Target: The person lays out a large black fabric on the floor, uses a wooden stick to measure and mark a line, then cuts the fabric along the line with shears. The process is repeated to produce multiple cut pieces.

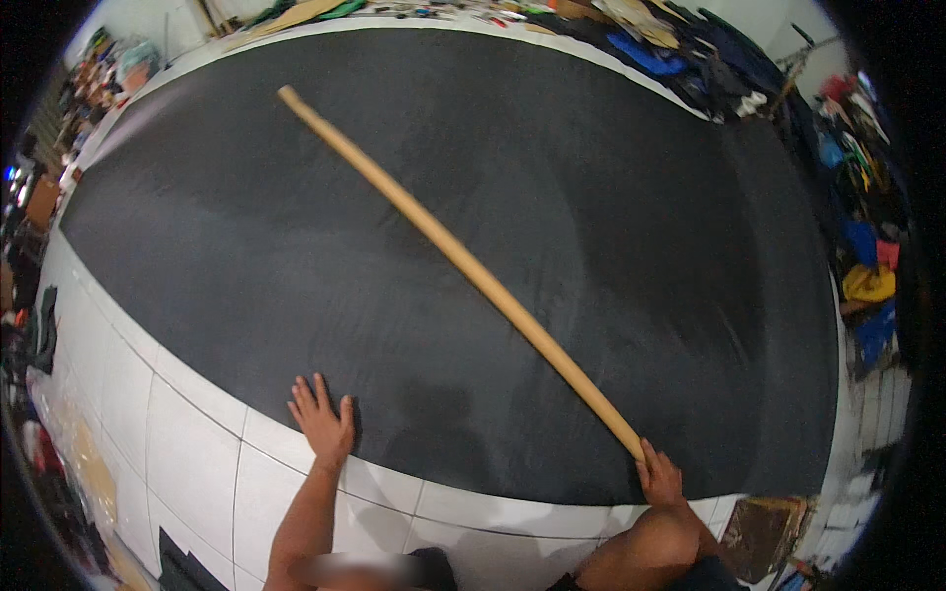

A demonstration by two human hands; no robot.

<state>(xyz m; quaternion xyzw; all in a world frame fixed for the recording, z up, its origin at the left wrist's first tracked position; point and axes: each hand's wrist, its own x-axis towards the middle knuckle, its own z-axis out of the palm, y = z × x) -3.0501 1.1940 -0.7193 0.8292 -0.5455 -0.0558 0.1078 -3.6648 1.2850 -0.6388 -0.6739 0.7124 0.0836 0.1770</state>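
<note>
A large dark grey sheet of material [296, 266] lies spread over the floor. Diagonally across it runs a long tan cardboard tube [480, 277], from the far left down to the near right. My right hand [660, 476] is closed around the tube's near end, close to the sheet's front edge; part of its fingers is hidden. Flat on the front left edge of the sheet rests my left hand [323, 419], its fingers spread and holding nothing.
White floor tiles [192, 433] border the sheet. My bent knee [645, 547] is beside my right forearm. A brown flat piece [762, 537] lies at the near right. Dark and blue cloths [645, 54] are heaped at the far right, and mixed clutter [867, 236] lines the right side. Clear plastic [79, 443] lies at left.
</note>
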